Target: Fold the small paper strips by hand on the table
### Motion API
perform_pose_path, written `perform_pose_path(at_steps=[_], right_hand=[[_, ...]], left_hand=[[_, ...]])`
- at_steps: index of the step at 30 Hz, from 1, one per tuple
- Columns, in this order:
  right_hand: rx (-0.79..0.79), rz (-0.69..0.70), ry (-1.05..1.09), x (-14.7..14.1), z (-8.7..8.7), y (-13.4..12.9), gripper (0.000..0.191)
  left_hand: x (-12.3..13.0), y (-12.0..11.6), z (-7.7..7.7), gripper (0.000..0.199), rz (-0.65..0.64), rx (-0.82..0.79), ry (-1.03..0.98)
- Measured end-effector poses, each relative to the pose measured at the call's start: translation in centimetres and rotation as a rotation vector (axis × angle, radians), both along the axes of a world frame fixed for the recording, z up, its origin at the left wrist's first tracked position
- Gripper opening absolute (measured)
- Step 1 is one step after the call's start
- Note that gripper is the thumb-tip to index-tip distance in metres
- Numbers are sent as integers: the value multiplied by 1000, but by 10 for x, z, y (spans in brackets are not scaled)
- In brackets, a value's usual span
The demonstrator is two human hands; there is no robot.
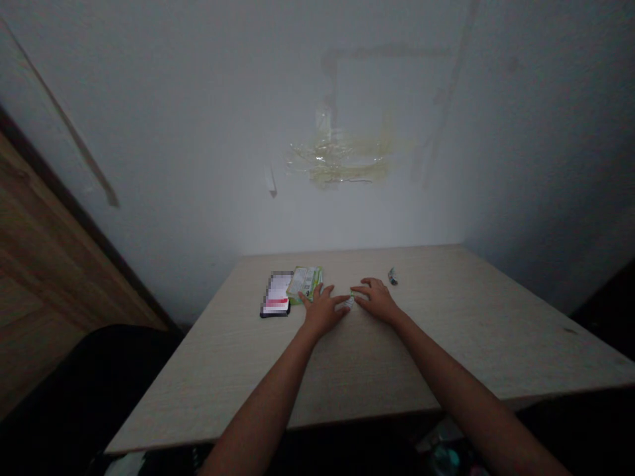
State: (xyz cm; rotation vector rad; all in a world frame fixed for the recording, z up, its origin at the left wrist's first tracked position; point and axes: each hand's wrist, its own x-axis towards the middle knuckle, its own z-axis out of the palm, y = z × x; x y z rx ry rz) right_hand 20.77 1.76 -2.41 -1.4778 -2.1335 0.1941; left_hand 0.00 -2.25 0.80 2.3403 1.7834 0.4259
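On your far left a wooden door point(30, 277) stood beside the pale wall point(198, 132). The surface point(347, 383) in front of you ran up to that wall. At its left, a dark-edged phone point(276, 297) lay flat, its pale face partly blurred out and marked with a pink stripe. Just right of it, touching or nearly so, lay a green and white packet point(303, 281). Your left hand point(323, 311) was palm down with the fingers spread, the outer ones over the packet's near edge and the forefinger and thumb reaching right to a small scrap point(349, 302). That scrap lay on the surface between your two hands, below the clear, yellowed tape point(342, 162) on the wall. Your right hand point(377, 299) was palm down, fingers loosely bent, their tips at the scrap's right edge. At this size, you could not tell whether either hand pinched it or merely touched it. Beyond your right hand lay a small crumpled piece point(393, 276), dark and silvery.
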Motion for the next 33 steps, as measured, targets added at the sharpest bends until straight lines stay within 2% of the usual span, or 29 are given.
perform_pose_path(at_steps=[9, 19, 27, 33], right_hand=[[12, 30, 101, 5, -3, 5, 32], [68, 94, 266, 3, -1, 3, 28], [-46, 107, 580, -7, -2, 3, 29], [-126, 133, 761, -12, -2, 2, 37]], left_hand=[[-1, 0, 1, 29, 26, 66, -59], [4, -1, 3, 30, 17, 105, -92], [5, 1, 4, 36, 28, 107, -168], [5, 4, 0, 30, 63, 113, -279]])
